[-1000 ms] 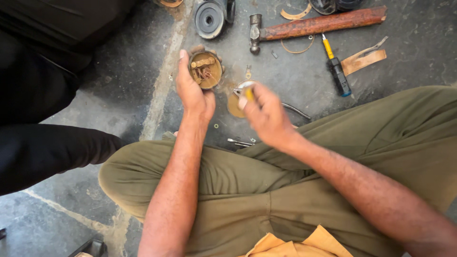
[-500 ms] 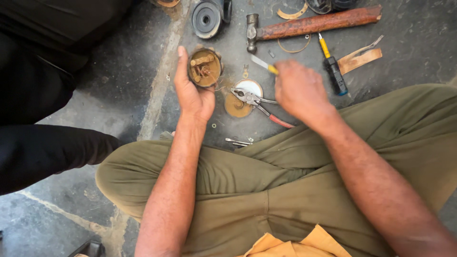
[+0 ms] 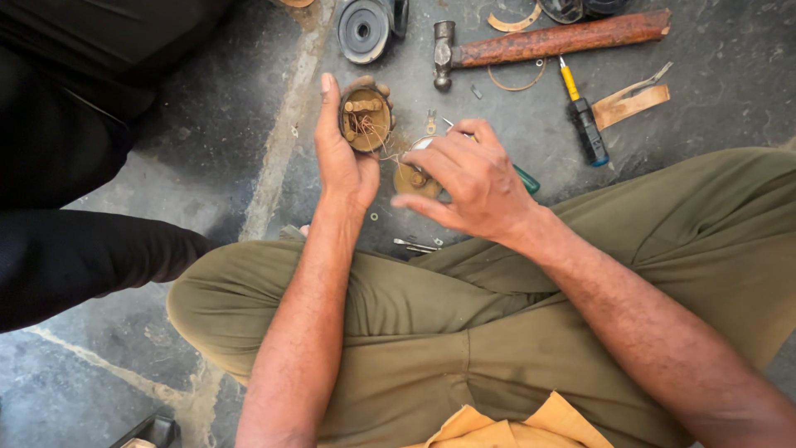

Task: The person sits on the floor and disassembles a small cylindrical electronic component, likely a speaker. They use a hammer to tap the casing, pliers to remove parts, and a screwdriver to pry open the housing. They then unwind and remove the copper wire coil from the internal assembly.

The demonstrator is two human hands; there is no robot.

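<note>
My left hand (image 3: 344,162) is raised with fingers upright, gripping a small round brass-coloured part (image 3: 365,120) with copper wire inside; thin wire strands trail from it. My right hand (image 3: 468,178) is just to its right, closed around a green-handled screwdriver (image 3: 525,178) whose thin metal tip (image 3: 448,124) points up and left toward the part. Beneath my right hand a tan round disc (image 3: 409,180) lies on the floor, partly hidden. I sit cross-legged in olive trousers (image 3: 431,332).
On the concrete floor lie a rusty wooden-handled hammer (image 3: 547,41), a yellow-and-black screwdriver (image 3: 583,120), a dark pulley wheel (image 3: 365,29), a tan strip (image 3: 632,101), thin rings and small metal bits (image 3: 414,245). Another person's black-clothed leg (image 3: 75,249) is at the left.
My right hand went out toward the tools on the floor and came back next to the brass part, now gripping the green-handled screwdriver. My left hand stayed put with the part.
</note>
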